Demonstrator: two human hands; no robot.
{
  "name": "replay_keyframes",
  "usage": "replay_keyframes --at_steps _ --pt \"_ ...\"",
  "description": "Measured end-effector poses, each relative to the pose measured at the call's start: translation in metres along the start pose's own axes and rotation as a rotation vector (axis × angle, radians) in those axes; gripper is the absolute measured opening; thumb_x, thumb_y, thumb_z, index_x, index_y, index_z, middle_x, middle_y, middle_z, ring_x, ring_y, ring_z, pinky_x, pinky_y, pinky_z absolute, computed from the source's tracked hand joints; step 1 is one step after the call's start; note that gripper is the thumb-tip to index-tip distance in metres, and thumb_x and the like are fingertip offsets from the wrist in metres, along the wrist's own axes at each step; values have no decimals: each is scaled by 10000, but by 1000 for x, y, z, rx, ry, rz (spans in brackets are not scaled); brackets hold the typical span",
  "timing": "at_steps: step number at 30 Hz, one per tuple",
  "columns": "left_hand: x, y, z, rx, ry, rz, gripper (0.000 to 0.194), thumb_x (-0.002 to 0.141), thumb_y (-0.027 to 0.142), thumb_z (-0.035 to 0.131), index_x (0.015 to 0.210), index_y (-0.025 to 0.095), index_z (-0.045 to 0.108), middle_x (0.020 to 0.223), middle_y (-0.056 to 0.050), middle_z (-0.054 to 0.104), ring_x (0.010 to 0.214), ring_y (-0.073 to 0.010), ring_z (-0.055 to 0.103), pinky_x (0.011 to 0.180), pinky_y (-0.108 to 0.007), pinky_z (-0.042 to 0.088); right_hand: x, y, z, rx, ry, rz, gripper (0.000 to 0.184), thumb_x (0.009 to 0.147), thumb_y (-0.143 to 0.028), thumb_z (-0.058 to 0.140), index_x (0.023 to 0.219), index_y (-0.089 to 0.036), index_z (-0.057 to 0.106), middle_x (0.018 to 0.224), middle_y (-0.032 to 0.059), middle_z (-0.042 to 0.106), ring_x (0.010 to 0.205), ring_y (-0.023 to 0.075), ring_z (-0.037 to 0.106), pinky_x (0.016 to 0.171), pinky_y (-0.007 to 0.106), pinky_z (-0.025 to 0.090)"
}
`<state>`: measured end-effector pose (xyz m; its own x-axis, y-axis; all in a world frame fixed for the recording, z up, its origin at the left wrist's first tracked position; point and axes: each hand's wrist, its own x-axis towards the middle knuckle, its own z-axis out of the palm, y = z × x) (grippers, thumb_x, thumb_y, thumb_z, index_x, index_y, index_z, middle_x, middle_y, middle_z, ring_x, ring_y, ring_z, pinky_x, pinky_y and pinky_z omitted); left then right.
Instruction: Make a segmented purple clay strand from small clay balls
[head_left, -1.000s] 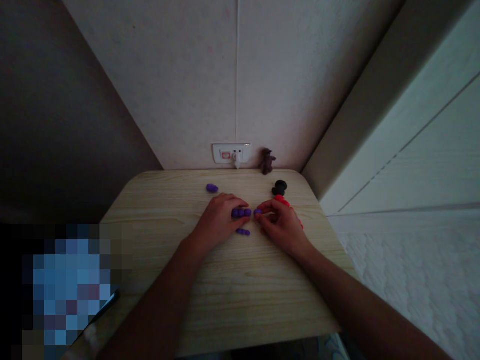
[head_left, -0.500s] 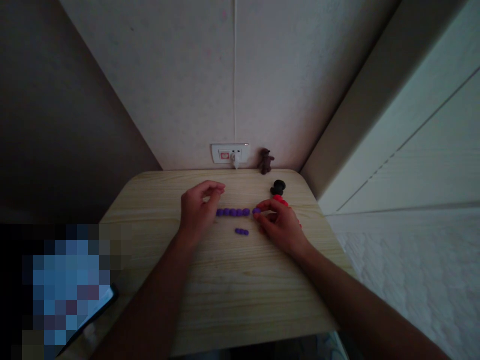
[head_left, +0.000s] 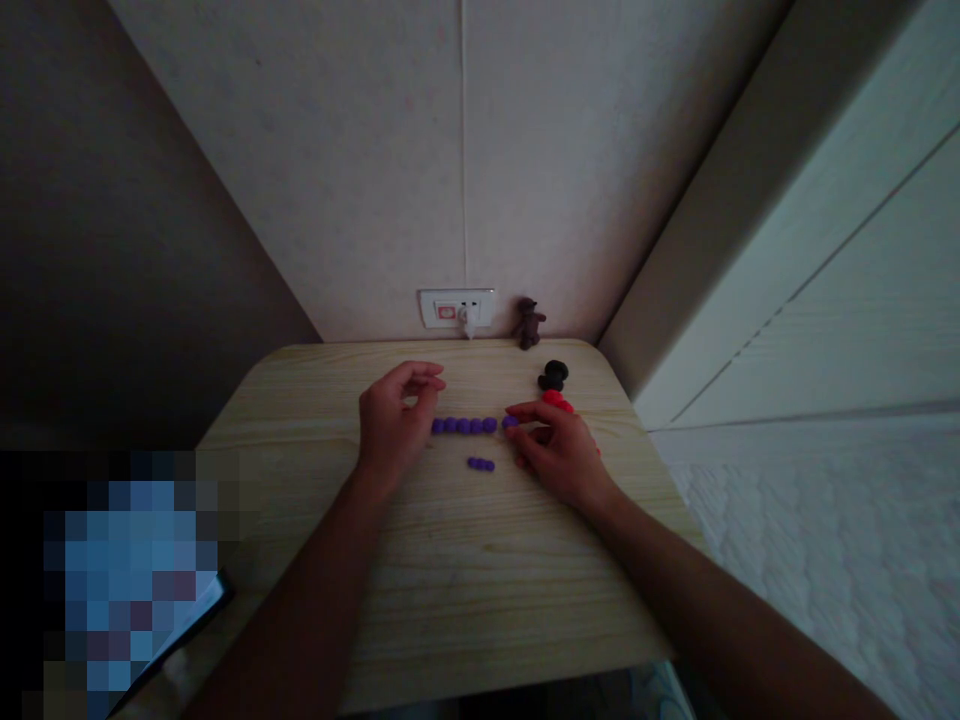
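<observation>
A row of small purple clay balls (head_left: pixel 463 425) lies on the light wooden table (head_left: pixel 465 580). My right hand (head_left: pixel 559 450) rests at the row's right end, thumb and forefinger pinched on the last purple ball (head_left: pixel 511 422). My left hand (head_left: pixel 394 415) sits at the row's left end. Its fingers are curled together near the back of the table, and what they hold is hidden. A short purple piece (head_left: pixel 481 464) lies alone in front of the row, between my hands. A red clay piece (head_left: pixel 555 398) shows just behind my right hand.
A black clay lump (head_left: pixel 553 375) and a small brown figure (head_left: pixel 529 322) stand at the table's back right. A wall socket (head_left: pixel 457 307) with a plug is behind the table. A white panelled surface runs along the right. A dark flat object (head_left: pixel 202 610) sits at the table's near left corner.
My left hand left the purple row and moved left and back, curling over the spot where a loose purple lump lay; that lump no longer shows. The uncovered row now shows. My right hand stayed put.
</observation>
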<state>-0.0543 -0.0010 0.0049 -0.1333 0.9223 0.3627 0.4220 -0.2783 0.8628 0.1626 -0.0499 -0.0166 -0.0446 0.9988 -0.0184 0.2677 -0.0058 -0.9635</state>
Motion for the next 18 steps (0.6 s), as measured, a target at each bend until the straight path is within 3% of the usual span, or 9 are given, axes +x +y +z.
replay_keyframes --at_steps 4,9,15,18 --pt "-2 2 1 62 -90 36 228 799 172 594 957 183 758 916 -31 793 855 -183 736 842 -337 591 1 4 1 36 -5 5 285 849 -363 697 1075 -191 678 878 56 753 509 111 635 419 214 439" --pt "-12 3 7 321 -321 306 229 810 202 696 1026 189 769 1042 -68 780 1032 -249 693 1003 -439 533 2 6 2 39 16 5 248 842 -359 706 1033 -203 671 1044 88 763 519 114 669 428 226 484" --pt "-18 0 13 441 -404 419 249 848 323 755 1054 185 769 1077 -85 751 1105 -286 624 1036 -478 482 3 7 0 -105 32 -35 211 858 -375 705 1007 -224 702 588 -9 660 477 157 613 418 241 416" --pt "-18 0 15 439 -458 426 182 866 309 743 1009 202 778 1031 -73 753 1076 -280 618 1014 -479 475 4 7 0 -207 61 -98 200 848 -370 721 981 -222 736 672 21 707 532 163 618 453 260 437"
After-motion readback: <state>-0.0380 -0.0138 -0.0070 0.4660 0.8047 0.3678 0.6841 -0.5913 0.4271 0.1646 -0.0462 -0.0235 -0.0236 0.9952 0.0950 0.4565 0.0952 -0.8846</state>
